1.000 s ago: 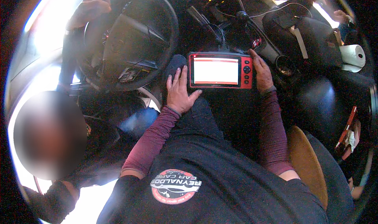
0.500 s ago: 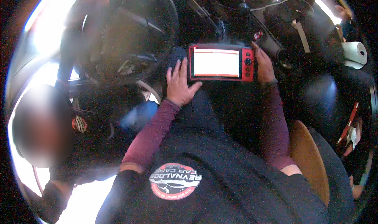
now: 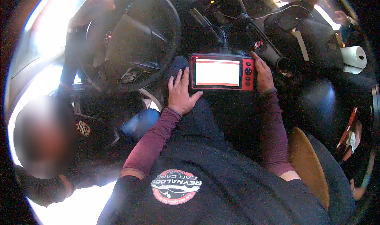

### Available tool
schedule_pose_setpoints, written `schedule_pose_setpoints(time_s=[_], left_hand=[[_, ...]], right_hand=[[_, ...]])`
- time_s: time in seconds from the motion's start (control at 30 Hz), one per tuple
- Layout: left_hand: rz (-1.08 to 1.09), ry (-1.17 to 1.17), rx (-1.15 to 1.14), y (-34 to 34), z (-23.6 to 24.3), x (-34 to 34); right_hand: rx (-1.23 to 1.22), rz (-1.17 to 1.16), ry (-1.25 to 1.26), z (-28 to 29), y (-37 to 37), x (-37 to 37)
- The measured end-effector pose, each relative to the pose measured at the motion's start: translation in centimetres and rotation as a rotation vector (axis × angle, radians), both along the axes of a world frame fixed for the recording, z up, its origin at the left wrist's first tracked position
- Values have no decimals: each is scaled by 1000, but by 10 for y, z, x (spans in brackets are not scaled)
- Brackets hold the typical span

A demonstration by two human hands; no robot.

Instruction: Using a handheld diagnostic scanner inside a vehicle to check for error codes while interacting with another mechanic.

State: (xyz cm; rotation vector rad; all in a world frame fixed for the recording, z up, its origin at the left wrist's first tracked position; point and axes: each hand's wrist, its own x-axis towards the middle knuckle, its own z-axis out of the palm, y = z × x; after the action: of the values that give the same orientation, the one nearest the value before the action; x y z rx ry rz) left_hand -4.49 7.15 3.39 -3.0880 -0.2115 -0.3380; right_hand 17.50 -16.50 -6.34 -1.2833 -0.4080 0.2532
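A red and black handheld diagnostic scanner [image 3: 249, 85] faces up in front of me, its screen lit mostly white, with round buttons on the right side. My right hand [image 3: 264, 75] grips its right edge; the fingers underneath are hidden. Beside the scanner's left edge, my left hand [image 3: 181, 91] lies flat on my dark-trousered leg, fingers stretched out. Its thumb points toward the scanner's lower left corner. A dark cable [image 3: 225, 39] runs behind the scanner's top edge.
A steering wheel [image 3: 177, 27] stands at the upper left, with another person's hand [image 3: 101, 5] at its rim. That person crouches at the open door on the left. A white paper roll [image 3: 353, 59] sits at the far right. A tan seat edge [image 3: 310, 165] is at my right.
The whole view has shifted, so the scanner, my hands and the steering wheel appear slightly lower. Both hands keep the same position relative to the scanner.
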Motion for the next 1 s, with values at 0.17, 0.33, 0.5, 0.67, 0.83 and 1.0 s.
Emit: schedule_pose_setpoints(time_s=[0.17,0.33,0.5,0.67,0.83,1.0], left_hand=[[-5,-3,-11,3,-4,2],[4,19,-55,5,-4,3],[-132,-88,229,-10,15,-5],[-311,-100,124,-41,24,8],[-277,-112,75,-43,21,21],[-56,-145,22,-12,22,13]], right_hand=[[6,21,56,0,-2,-1],[17,25,61,-11,3,1],[50,57,148,-18,5,1],[-41,-2,-20,-29,11,6],[-30,8,15,-15,10,5],[57,-3,73,-27,10,7]])
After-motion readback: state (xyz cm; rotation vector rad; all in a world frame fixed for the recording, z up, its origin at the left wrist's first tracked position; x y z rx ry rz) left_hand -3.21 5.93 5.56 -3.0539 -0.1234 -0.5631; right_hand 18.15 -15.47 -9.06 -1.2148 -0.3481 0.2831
